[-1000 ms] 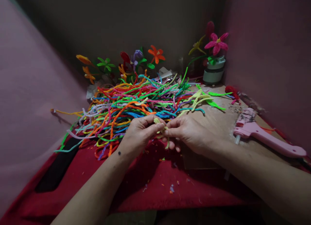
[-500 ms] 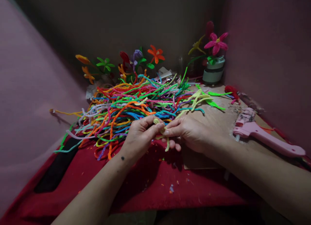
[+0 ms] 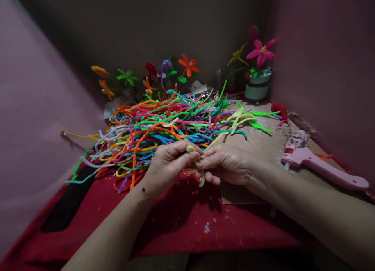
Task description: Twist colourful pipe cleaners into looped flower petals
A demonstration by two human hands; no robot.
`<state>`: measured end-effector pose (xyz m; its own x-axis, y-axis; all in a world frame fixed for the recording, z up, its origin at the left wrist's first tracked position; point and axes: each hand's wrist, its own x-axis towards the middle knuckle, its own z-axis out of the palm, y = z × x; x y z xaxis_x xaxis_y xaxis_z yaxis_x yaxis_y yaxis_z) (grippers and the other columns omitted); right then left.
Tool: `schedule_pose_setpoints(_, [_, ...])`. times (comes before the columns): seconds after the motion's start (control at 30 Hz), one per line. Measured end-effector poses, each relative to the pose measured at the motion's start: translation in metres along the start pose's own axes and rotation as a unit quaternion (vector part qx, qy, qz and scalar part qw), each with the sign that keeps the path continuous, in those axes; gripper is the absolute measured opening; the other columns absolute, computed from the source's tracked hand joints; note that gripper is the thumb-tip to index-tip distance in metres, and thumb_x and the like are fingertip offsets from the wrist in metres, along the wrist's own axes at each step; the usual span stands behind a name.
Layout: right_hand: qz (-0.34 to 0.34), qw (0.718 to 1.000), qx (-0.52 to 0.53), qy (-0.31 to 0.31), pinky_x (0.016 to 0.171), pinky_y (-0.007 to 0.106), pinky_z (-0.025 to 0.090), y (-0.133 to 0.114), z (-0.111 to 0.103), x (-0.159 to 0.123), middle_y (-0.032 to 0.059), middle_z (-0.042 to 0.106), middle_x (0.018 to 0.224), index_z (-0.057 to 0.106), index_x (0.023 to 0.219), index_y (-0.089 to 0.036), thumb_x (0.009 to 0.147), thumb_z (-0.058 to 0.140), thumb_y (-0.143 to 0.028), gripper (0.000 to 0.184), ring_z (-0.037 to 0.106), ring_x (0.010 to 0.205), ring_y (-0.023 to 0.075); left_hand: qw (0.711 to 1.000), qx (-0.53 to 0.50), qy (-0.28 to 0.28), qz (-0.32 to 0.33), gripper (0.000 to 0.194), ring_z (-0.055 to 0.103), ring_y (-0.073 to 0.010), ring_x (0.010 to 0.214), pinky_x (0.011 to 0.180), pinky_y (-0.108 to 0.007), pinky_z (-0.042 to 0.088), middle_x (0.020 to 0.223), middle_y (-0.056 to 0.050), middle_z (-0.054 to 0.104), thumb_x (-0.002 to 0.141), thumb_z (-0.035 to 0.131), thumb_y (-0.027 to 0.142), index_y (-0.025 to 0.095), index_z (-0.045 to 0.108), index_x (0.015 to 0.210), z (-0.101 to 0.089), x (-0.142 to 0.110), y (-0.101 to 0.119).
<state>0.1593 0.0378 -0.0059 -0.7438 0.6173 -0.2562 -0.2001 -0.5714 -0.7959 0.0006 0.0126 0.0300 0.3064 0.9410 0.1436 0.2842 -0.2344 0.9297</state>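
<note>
Both of my hands meet over the front of the table, pinching a pale yellow pipe cleaner (image 3: 202, 179) between them. My left hand (image 3: 174, 159) has thumb and forefinger closed on it, with a folded bit of it showing above the thumb. From the other side my right hand (image 3: 227, 163) grips the same piece with its fingertips. One end hangs down below the fingers. The part between the fingertips is hidden. Just behind my hands lies a heap of many-coloured pipe cleaners (image 3: 164, 126).
A pink glue gun (image 3: 328, 165) lies on a brown board (image 3: 263, 146) at the right. Pipe-cleaner flowers (image 3: 189, 65) stand along the back, beside a pale green container (image 3: 258, 87). A black strip (image 3: 68, 200) lies on the red cloth (image 3: 111, 224) at the left.
My hands have shifted slightly, staying pinched on the yellow pipe cleaner. Its upper folded end now sits a little lower and further right.
</note>
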Motion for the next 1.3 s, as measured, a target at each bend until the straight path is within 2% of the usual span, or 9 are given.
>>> schedule_pose_setpoints(0.13, [-0.049, 0.991, -0.088, 0.089, 0.035, 0.016, 0.037, -0.002, 0.008, -0.002, 0.0012, 0.058, 0.047, 0.059, 0.059, -0.01, 0.071, 0.058, -0.014, 0.012, 0.049, 0.036, 0.0065, 0.998, -0.027, 0.03, -0.042, 0.014, 0.053, -0.0101, 0.059, 0.057, -0.02, 0.043, 0.069, 0.0, 0.061, 0.078, 0.058, 0.026, 0.016, 0.064, 0.07, 0.001, 0.003, -0.005])
schedule_pose_setpoints(0.27, [-0.094, 0.955, -0.218, 0.176, 0.034, 0.016, 0.031, -0.004, 0.016, -0.006, -0.0012, 0.054, 0.042, 0.058, 0.056, -0.011, 0.078, 0.053, -0.018, 0.023, 0.042, 0.031, 0.0051, 0.997, -0.021, 0.06, -0.05, 0.019, 0.049, -0.0073, 0.055, 0.055, -0.017, 0.041, 0.061, 0.002, 0.056, 0.078, 0.057, 0.023, 0.014, 0.061, 0.062, 0.002, 0.006, -0.005])
schedule_pose_setpoints(0.4, [-0.097, 0.942, -0.247, 0.204, 0.034, 0.018, 0.03, -0.003, 0.019, -0.007, -0.002, 0.052, 0.04, 0.054, 0.051, -0.013, 0.08, 0.053, -0.021, 0.029, 0.041, 0.031, 0.0054, 0.995, 0.01, 0.092, -0.035, 0.018, 0.049, -0.0083, 0.057, 0.054, -0.017, 0.04, 0.061, 0.002, 0.056, 0.077, 0.057, 0.022, 0.014, 0.062, 0.063, 0.005, 0.005, -0.006])
schedule_pose_setpoints(0.57, [-0.149, 0.923, -0.267, 0.233, 0.035, 0.018, 0.027, 0.0, 0.02, -0.005, -0.0037, 0.049, 0.039, 0.052, 0.05, -0.014, 0.078, 0.055, -0.023, 0.029, 0.037, 0.032, 0.0046, 0.976, 0.135, 0.171, 0.019, 0.012, 0.049, -0.0089, 0.056, 0.054, -0.018, 0.039, 0.061, 0.001, 0.057, 0.073, 0.06, 0.021, 0.015, 0.064, 0.063, 0.008, 0.002, -0.008])
schedule_pose_setpoints(0.67, [-0.177, 0.907, -0.292, 0.246, 0.038, 0.018, 0.027, 0.0, 0.02, -0.005, -0.0047, 0.046, 0.038, 0.05, 0.046, -0.015, 0.076, 0.056, -0.021, 0.031, 0.037, 0.035, 0.0041, 0.986, 0.044, 0.152, -0.044, 0.018, 0.045, -0.0081, 0.048, 0.047, -0.019, 0.036, 0.052, 0.002, 0.053, 0.074, 0.059, 0.026, 0.015, 0.062, 0.061, 0.008, 0.004, -0.007])
schedule_pose_setpoints(0.77, [-0.156, 0.912, -0.282, 0.253, 0.036, 0.019, 0.026, -0.001, 0.019, -0.003, -0.0049, 0.045, 0.037, 0.052, 0.048, -0.015, 0.075, 0.056, -0.019, 0.027, 0.036, 0.034, 0.0047, 0.988, 0.008, 0.134, -0.082, 0.024, 0.042, -0.0076, 0.044, 0.045, -0.019, 0.035, 0.049, 0.002, 0.051, 0.076, 0.056, 0.029, 0.014, 0.061, 0.059, 0.008, 0.005, -0.007])
schedule_pose_setpoints(0.97, [-0.155, 0.921, -0.265, 0.241, 0.037, 0.02, 0.027, 0.003, 0.014, 0.002, -0.0034, 0.046, 0.037, 0.051, 0.046, -0.015, 0.072, 0.056, -0.019, 0.026, 0.038, 0.034, 0.0061, 0.962, 0.187, 0.182, 0.077, 0.014, 0.049, -0.0099, 0.058, 0.059, -0.02, 0.04, 0.062, 0.0, 0.058, 0.074, 0.059, 0.025, 0.016, 0.067, 0.067, 0.009, 0.005, -0.015])
schedule_pose_setpoints(1.13, [-0.146, 0.933, -0.219, 0.246, 0.035, 0.02, 0.022, -0.001, 0.019, 0.0, -0.0056, 0.042, 0.034, 0.05, 0.047, -0.016, 0.07, 0.057, -0.018, 0.024, 0.034, 0.031, 0.0048, 0.987, -0.014, 0.139, -0.084, 0.02, 0.032, -0.0048, 0.04, 0.04, -0.018, 0.026, 0.045, 0.006, 0.042, 0.074, 0.06, 0.031, 0.013, 0.063, 0.063, 0.005, 0.01, -0.01])
schedule_pose_setpoints(1.3, [-0.154, 0.939, -0.204, 0.229, 0.035, 0.02, 0.019, -0.007, 0.018, -0.005, -0.0068, 0.04, 0.035, 0.046, 0.044, -0.016, 0.067, 0.059, -0.021, 0.028, 0.03, 0.032, 0.0032, 0.987, -0.014, 0.126, -0.094, 0.02, 0.034, -0.0038, 0.041, 0.04, -0.016, 0.026, 0.046, 0.005, 0.044, 0.072, 0.061, 0.028, 0.012, 0.06, 0.06, 0.003, 0.021, 0.002])
